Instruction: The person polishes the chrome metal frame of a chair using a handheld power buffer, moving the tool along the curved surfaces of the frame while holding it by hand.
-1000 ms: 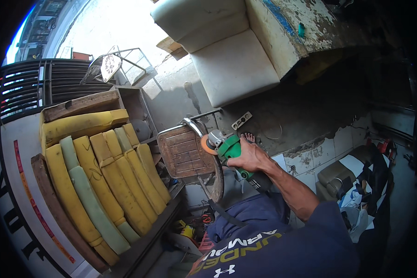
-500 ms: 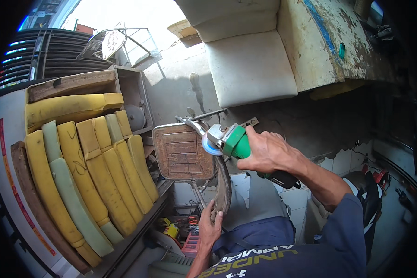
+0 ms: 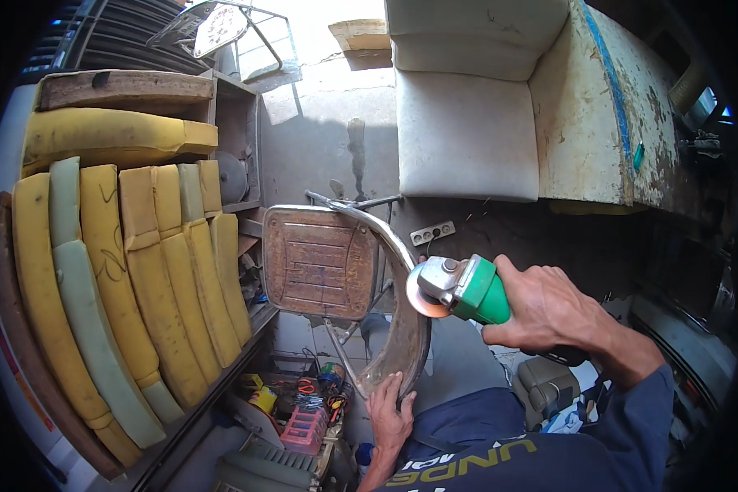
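My right hand is wrapped round the green body of an angle grinder. Its spinning disc meets, or is very close to, the outer edge of a curved metal backrest; exact contact is hard to see. That backrest belongs to a metal chair frame whose rusty square seat panel faces up on the left. At the backrest's near end, my left hand grips the metal rim with its fingers over the edge.
A power strip lies on the floor beyond the grinder, with small sparks nearby. A pale upholstered seat stands at the far side. Left are several yellow foam pads. A pink plastic basket and tools sit near my left forearm.
The grinder has moved right and toward me along the backrest's edge, away from its upper bend. My left hand keeps its hold, and the whole view has shifted.
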`<move>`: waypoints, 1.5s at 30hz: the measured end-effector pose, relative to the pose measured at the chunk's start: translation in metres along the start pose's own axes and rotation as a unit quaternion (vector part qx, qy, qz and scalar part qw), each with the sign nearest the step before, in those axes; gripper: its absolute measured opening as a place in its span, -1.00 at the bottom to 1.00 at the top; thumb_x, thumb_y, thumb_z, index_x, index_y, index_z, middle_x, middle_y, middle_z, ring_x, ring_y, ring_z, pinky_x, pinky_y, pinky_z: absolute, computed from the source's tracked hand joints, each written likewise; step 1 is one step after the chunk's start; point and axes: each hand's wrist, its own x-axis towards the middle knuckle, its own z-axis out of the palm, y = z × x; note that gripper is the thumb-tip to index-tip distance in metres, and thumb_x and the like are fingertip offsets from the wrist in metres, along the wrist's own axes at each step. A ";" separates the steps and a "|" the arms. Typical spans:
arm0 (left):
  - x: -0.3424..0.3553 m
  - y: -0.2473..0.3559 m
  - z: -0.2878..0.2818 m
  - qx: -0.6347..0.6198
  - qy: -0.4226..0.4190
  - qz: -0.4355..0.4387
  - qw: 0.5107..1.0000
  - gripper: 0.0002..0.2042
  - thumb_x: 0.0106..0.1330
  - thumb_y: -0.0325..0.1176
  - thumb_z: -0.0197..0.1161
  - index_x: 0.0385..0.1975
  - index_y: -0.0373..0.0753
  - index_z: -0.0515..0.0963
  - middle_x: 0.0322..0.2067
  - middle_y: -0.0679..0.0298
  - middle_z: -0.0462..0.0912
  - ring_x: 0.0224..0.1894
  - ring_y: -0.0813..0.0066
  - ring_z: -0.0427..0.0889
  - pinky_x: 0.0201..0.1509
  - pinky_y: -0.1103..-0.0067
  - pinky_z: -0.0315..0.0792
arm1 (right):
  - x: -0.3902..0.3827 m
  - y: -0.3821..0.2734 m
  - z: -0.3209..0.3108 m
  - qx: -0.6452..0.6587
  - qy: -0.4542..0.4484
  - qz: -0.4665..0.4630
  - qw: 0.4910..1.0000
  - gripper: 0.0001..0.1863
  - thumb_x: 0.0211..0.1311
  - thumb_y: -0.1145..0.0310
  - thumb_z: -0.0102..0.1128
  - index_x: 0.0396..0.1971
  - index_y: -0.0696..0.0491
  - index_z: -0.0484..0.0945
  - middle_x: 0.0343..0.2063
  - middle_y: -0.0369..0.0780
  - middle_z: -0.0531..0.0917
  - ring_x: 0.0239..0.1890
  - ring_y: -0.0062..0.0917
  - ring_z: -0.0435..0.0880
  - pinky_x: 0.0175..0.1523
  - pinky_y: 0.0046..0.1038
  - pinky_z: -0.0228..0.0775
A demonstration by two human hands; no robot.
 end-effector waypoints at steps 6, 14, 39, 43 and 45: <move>-0.005 0.002 0.003 0.001 0.002 -0.028 1.000 -0.47 0.25 -0.33 0.44 0.28 -0.17 0.60 0.18 0.09 0.65 0.23 0.07 0.57 0.35 0.23 0.30 | 0.034 -0.011 -0.019 -0.016 0.003 0.000 1.000 -0.33 0.02 0.02 0.32 -0.17 0.36 0.39 -0.52 0.22 0.67 -0.39 0.17 0.73 -0.13 -0.02 0.60; -0.002 0.008 0.003 0.008 0.018 -0.024 1.000 -0.48 0.25 -0.33 0.45 0.25 -0.20 0.62 0.15 0.08 0.67 0.19 0.05 0.60 0.31 0.27 0.33 | 0.053 -0.003 -0.013 0.053 0.002 0.027 0.998 -0.28 -0.03 0.00 0.34 -0.11 0.38 0.41 -0.49 0.20 0.67 -0.37 0.11 0.74 -0.14 -0.06 0.59; 0.003 0.001 -0.005 -0.017 -0.061 -0.054 0.997 -0.50 0.29 -0.37 0.45 0.24 -0.32 0.61 0.21 -0.05 0.64 0.27 -0.05 0.61 0.35 0.28 0.43 | 0.099 0.082 0.056 0.398 0.005 -0.068 0.915 -0.26 -0.02 0.00 0.45 0.08 0.20 0.50 -0.26 -0.03 0.74 -0.20 -0.24 0.75 -0.03 -0.26 0.54; 0.009 0.004 -0.012 -0.029 -0.111 -0.108 0.987 -0.45 0.32 -0.36 0.46 0.31 -0.34 0.55 0.27 -0.08 0.61 0.34 0.05 0.58 0.43 0.38 0.38 | 0.064 0.100 0.124 0.500 0.033 -0.116 0.858 -0.26 -0.01 0.05 0.50 0.14 0.16 0.50 -0.21 -0.05 0.75 -0.16 -0.25 0.75 0.02 -0.27 0.54; 0.011 0.006 -0.021 -0.014 -0.146 -0.119 0.982 -0.44 0.33 -0.35 0.46 0.33 -0.35 0.52 0.31 -0.06 0.57 0.38 0.12 0.54 0.47 0.41 0.34 | 0.031 0.103 0.154 0.525 0.016 -0.080 0.847 -0.21 -0.01 0.05 0.51 0.20 0.15 0.47 -0.18 -0.04 0.76 -0.09 -0.19 0.76 0.06 -0.25 0.54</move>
